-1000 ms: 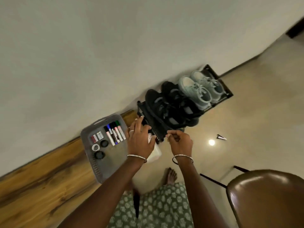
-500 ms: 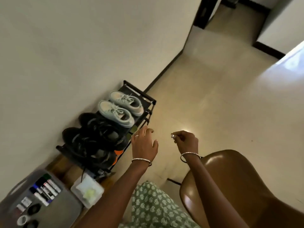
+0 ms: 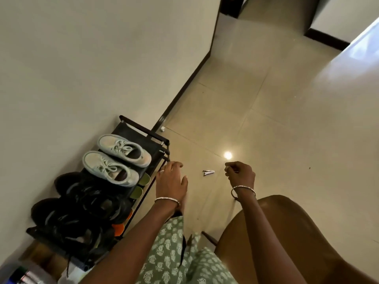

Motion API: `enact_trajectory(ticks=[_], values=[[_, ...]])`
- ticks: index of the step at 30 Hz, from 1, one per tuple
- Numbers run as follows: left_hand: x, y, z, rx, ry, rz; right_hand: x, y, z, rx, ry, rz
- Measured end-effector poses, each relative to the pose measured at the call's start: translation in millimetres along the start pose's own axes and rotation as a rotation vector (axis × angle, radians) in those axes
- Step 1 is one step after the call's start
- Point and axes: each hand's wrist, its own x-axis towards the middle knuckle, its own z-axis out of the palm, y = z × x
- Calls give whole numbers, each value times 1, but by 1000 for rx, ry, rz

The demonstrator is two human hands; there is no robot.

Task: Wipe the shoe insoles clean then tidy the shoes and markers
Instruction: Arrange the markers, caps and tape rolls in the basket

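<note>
Nearest us, at the bottom left, the markers [image 3: 19, 275] are only a blur of coloured barrels. We judge them light, stiff and apt to roll, best gathered by the barrel, a few at once. Beyond them the black shoes [image 3: 82, 212] fill the near end of the shoe rack's [image 3: 158, 138] top shelf, a lace trailing down at that end. Their uppers look soft, so we would take each by the heel collar, not the lace.

Our left hand [image 3: 171, 181] hangs loose and spread just off the rack's front edge, holding nothing. Our right hand [image 3: 241, 175] is well apart from the rack, over the floor. Its grip is curled tight, fingertips against thumb, and we make out nothing sure between them.

The pale green sneakers [image 3: 114, 168] sit side by side at the far end of the top shelf, toes to the wall. They look light and knit-soft. Their insoles are hidden, likely thin and floppy, and best lifted from the heel end. Farther out on the floor lies a small folded silvery thing [image 3: 208, 172].
</note>
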Motion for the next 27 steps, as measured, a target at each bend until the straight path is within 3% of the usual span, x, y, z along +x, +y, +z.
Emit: enact_trajectory(ticks=[7,16,27], values=[[120,10,35,0,-105,-37,86,21,20,-129,-46,129],[286,11,101,107,-279,-58,231,64,87,-452,-281,301],[369,-70,315,172,-371,-110,355,244,235,-719,-514,229]])
